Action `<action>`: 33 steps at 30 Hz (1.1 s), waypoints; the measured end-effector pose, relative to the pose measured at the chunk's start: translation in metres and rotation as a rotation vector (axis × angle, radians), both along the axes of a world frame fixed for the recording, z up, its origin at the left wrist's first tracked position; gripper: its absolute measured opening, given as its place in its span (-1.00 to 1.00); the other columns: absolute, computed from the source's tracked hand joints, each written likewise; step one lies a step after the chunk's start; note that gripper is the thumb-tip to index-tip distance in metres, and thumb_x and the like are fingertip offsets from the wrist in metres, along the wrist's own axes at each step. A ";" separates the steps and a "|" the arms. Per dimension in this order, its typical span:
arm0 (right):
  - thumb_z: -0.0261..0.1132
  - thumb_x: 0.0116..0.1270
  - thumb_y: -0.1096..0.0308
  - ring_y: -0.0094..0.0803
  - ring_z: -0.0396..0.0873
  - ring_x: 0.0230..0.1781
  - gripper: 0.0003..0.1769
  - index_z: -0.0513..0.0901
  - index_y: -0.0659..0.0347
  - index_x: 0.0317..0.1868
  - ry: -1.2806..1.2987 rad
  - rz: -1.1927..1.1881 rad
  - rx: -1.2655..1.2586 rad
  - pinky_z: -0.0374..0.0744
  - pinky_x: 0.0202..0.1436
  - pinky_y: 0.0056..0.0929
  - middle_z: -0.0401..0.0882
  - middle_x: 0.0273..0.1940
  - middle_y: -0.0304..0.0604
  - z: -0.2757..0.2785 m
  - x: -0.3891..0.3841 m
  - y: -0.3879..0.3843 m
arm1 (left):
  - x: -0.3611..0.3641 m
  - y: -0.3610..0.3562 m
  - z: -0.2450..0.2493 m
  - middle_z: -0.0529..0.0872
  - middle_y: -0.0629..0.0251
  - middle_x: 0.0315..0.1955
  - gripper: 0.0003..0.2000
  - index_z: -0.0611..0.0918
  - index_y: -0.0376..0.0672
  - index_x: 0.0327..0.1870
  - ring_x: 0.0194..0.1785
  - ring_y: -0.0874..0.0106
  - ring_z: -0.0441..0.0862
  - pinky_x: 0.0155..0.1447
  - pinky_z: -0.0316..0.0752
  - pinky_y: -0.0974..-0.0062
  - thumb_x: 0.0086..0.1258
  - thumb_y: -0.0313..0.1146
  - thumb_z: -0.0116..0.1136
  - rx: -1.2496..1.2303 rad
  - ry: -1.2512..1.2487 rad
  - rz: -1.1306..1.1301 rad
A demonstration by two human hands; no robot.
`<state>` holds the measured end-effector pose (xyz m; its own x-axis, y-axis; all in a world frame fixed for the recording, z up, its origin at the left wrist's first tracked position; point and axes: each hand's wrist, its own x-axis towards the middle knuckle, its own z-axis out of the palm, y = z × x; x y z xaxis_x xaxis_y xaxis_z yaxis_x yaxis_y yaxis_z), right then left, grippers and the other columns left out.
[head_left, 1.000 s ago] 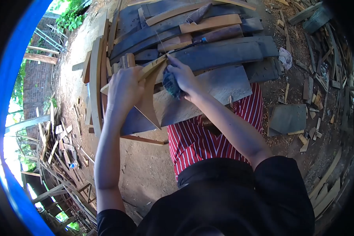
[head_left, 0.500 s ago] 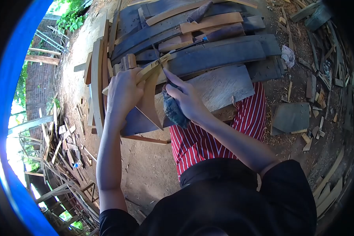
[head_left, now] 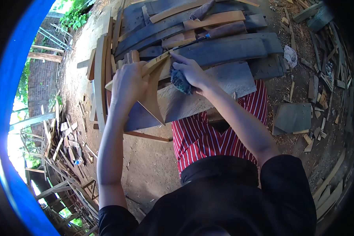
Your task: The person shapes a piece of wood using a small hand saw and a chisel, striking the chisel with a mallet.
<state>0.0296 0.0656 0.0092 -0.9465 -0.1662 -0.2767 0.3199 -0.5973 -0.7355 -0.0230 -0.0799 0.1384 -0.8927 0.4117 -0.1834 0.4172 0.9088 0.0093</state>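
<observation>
My left hand [head_left: 129,84] is closed around a pale wooden strip [head_left: 156,65], which slants up to the right. Just below it stands a thin curved brown board [head_left: 152,100], its pointed corner toward me. My right hand [head_left: 190,72] grips a tool by its dark, rag-wrapped handle [head_left: 181,82], close to the strip's far end. The index finger reaches forward along the tool. Its thin blade, seen half a second ago, is now mostly hidden. Beneath the right forearm lies a wide grey weathered board [head_left: 212,84].
Long dark curved planks [head_left: 220,51] lie across the work surface, with lighter wood pieces [head_left: 214,19] among them. Upright boards [head_left: 100,78] stand at the left. A square grey panel [head_left: 293,118] and white crumpled material [head_left: 290,56] lie on the ground at right. Wood scraps [head_left: 70,137] lie around.
My right hand has moved up and slightly right with the rag-wrapped tool, whose blade crossed the strip earlier. My left hand keeps its hold on the strip. The view has shifted slightly.
</observation>
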 end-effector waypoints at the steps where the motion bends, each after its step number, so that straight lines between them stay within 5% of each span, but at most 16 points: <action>1: 0.08 0.52 0.36 -0.54 0.54 -0.26 -0.39 0.22 0.13 0.54 0.038 -0.011 0.108 0.56 -0.08 -0.53 0.59 -0.14 -0.20 0.004 -0.004 -0.002 | 0.001 0.000 -0.001 0.73 -0.10 -0.20 -0.65 0.70 -0.16 0.06 -0.05 -0.03 0.68 0.12 0.54 0.14 0.23 -0.36 0.29 -0.006 0.014 -0.009; 3: 0.07 0.51 0.38 -0.56 0.54 -0.15 -0.40 0.23 0.12 0.54 0.091 0.046 0.259 0.50 0.03 -0.57 0.61 -0.07 -0.17 0.013 0.006 -0.004 | 0.001 0.003 0.001 0.73 -0.10 -0.20 -0.66 0.70 -0.12 0.06 -0.06 -0.03 0.68 0.12 0.54 0.13 0.23 -0.38 0.27 -0.019 -0.008 -0.004; 8: 0.12 0.49 0.36 -0.58 0.53 -0.17 -0.37 0.24 0.11 0.54 0.265 -0.028 0.401 0.53 -0.04 -0.60 0.58 -0.13 -0.24 0.012 0.008 0.001 | -0.001 -0.001 -0.004 0.73 -0.10 -0.20 -0.66 0.70 -0.12 0.05 -0.06 -0.03 0.68 0.12 0.54 0.11 0.21 -0.38 0.26 -0.029 -0.008 -0.008; 10: 0.13 0.48 0.34 -0.52 0.53 -0.10 -0.37 0.27 0.10 0.53 0.079 0.060 -0.017 0.51 0.10 -0.50 0.59 -0.08 -0.22 0.009 -0.010 0.005 | -0.002 0.001 -0.002 0.73 -0.10 -0.20 -0.65 0.70 -0.12 0.05 -0.06 -0.04 0.68 0.12 0.54 0.11 0.21 -0.39 0.25 -0.014 0.017 -0.020; 11: 0.14 0.47 0.31 -0.48 0.52 -0.03 -0.38 0.30 0.10 0.52 0.053 0.057 0.022 0.46 0.21 -0.46 0.61 -0.03 -0.17 0.007 -0.009 0.004 | -0.001 0.001 -0.001 0.73 -0.10 -0.19 -0.66 0.71 -0.13 0.04 -0.06 -0.04 0.68 0.11 0.54 0.11 0.21 -0.39 0.24 -0.037 0.018 -0.016; 12: 0.14 0.47 0.31 -0.48 0.52 -0.03 -0.38 0.30 0.10 0.52 0.056 0.057 0.027 0.46 0.21 -0.46 0.61 -0.03 -0.17 0.011 -0.002 0.002 | 0.000 0.002 0.000 0.73 -0.10 -0.19 -0.67 0.71 -0.14 0.03 -0.06 -0.03 0.68 0.11 0.55 0.11 0.21 -0.40 0.23 -0.057 0.013 -0.008; 14: 0.13 0.47 0.30 -0.48 0.54 -0.10 -0.38 0.29 0.11 0.52 0.276 -0.003 0.453 0.53 0.08 -0.53 0.60 -0.06 -0.17 0.022 0.019 -0.004 | -0.001 0.004 -0.001 0.73 -0.10 -0.19 -0.67 0.71 -0.14 0.03 -0.07 -0.03 0.69 0.10 0.55 0.11 0.21 -0.40 0.22 -0.034 0.036 -0.026; 19: 0.11 0.48 0.27 -0.47 0.54 -0.13 -0.39 0.29 0.14 0.51 0.168 0.096 0.262 0.47 0.17 -0.50 0.61 -0.10 -0.16 0.020 0.003 0.016 | 0.006 0.010 -0.002 0.73 -0.08 -0.23 -0.67 0.70 -0.11 0.05 -0.08 -0.01 0.69 0.09 0.55 0.09 0.22 -0.39 0.22 -0.084 0.045 -0.042; 25: 0.10 0.47 0.32 -0.48 0.53 -0.16 -0.41 0.32 0.20 0.49 0.390 0.070 0.572 0.49 0.08 -0.52 0.61 -0.18 -0.19 0.033 0.025 0.013 | 0.004 0.011 0.000 0.74 -0.07 -0.22 -0.70 0.70 -0.12 0.01 -0.06 -0.02 0.68 0.11 0.55 0.09 0.24 -0.38 0.22 -0.068 0.033 -0.028; 33: 0.08 0.48 0.31 -0.47 0.53 -0.16 -0.40 0.31 0.11 0.51 0.297 0.159 0.589 0.49 0.08 -0.48 0.60 -0.20 -0.17 0.016 -0.012 0.022 | 0.004 0.006 -0.005 0.75 -0.02 -0.30 -0.75 0.73 -0.13 -0.11 -0.12 0.01 0.72 0.04 0.58 0.10 0.19 -0.45 0.17 -0.039 0.130 -0.091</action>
